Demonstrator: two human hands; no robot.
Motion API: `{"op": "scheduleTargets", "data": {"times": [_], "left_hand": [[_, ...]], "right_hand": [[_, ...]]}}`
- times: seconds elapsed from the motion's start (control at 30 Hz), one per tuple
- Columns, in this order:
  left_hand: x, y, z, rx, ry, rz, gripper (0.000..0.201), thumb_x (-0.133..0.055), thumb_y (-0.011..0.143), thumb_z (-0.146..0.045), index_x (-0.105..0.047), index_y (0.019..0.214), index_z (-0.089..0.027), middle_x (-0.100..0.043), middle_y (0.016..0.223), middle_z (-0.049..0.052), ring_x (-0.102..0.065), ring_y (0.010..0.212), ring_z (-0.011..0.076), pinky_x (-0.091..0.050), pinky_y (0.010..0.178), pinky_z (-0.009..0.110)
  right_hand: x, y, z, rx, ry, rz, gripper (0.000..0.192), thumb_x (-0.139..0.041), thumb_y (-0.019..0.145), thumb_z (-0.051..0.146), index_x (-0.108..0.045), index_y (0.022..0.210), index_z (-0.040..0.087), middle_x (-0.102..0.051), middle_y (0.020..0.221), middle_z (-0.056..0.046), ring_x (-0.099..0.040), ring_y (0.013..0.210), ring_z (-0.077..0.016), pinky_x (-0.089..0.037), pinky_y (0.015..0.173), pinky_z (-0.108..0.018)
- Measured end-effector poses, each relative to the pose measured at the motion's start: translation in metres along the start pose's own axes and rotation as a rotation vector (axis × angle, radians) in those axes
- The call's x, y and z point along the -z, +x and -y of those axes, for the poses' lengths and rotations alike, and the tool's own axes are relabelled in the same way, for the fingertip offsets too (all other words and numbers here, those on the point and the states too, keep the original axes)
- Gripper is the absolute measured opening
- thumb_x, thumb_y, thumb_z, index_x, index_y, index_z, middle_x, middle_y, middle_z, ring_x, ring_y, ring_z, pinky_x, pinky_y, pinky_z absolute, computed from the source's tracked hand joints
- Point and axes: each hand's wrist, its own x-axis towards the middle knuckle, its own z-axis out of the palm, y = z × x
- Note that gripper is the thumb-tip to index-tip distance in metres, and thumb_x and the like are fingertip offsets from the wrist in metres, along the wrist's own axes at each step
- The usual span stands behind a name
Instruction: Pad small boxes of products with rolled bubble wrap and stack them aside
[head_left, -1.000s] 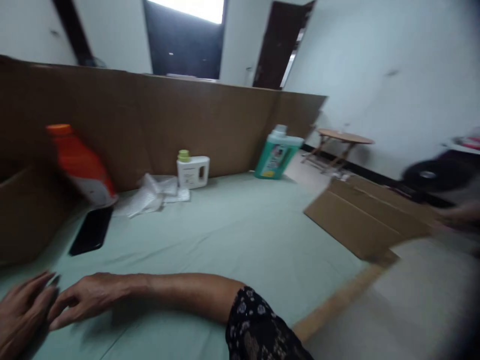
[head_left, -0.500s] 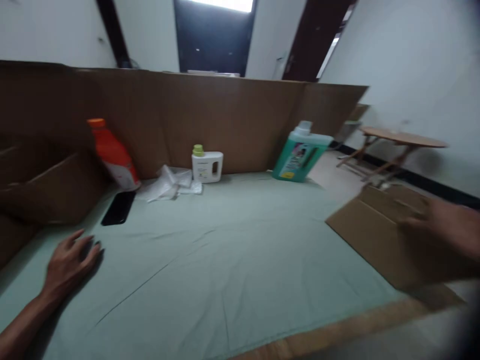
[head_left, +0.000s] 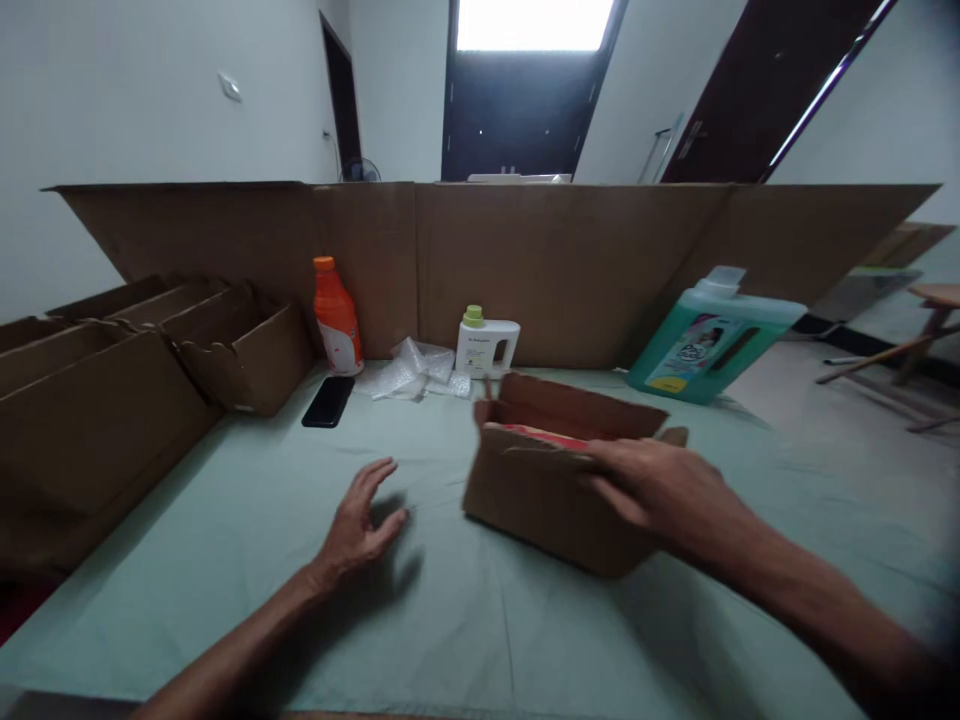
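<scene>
The fingers of the right hand point(head_left: 660, 490) lie curled over the near top edge of the small cardboard box point(head_left: 555, 490), gripping its rim and right flap. The fingers of the left hand point(head_left: 360, 515) are spread and loose, closed on nothing, hovering just left of the box above the green cloth point(head_left: 450, 620); whether the palm touches the cloth cannot be told.

The box sits on the cloth with its top flaps open and something red showing inside. Its long axis runs from near left of the white bottle point(head_left: 486, 345) toward the lower right, so that one corner points at that bottle.

Half a second ago the box was at the far right off the cloth's edge with the right hand on it; now it rests mid-cloth. The left hand has moved from the cloth's left part to beside the box.

Beyond the box, against the cardboard wall point(head_left: 562, 260), stand the white bottle, crumpled plastic wrap point(head_left: 412, 368) left of it, an orange bottle point(head_left: 337, 318) and a black phone point(head_left: 328, 401) farther left, and a green jug point(head_left: 709, 340) well to the box's right. Brown trays point(head_left: 150, 370) lie far left of the box.
</scene>
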Motion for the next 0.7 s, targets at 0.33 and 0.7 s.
{"op": "scheduleTargets", "data": {"times": [0.33, 0.7], "left_hand": [[-0.001, -0.023, -0.016, 0.379, -0.324, 0.077, 0.075, -0.062, 0.084, -0.029, -0.034, 0.153, -0.020, -0.048, 0.151, 0.016, -0.051, 0.135, 0.0308, -0.040, 0.114, 0.049], [-0.034, 0.010, -0.005, 0.266, -0.174, 0.146, 0.087, -0.060, 0.077, -0.021, -0.027, 0.157, -0.012, -0.042, 0.157, 0.018, -0.042, 0.143, 0.0342, -0.035, 0.119, 0.050]], "right_hand": [[-0.032, -0.005, 0.008, -0.665, 0.546, -0.168, 0.044, -0.061, 0.077, 0.066, -0.078, 0.092, 0.027, -0.077, 0.102, -0.014, -0.071, 0.096, -0.0297, -0.054, 0.084, -0.040], [-0.176, -0.022, -0.023, -0.834, 0.799, -0.205, 0.051, -0.060, 0.078, 0.058, -0.074, 0.112, 0.023, -0.073, 0.118, -0.013, -0.062, 0.122, -0.0356, -0.055, 0.096, -0.046]]}}
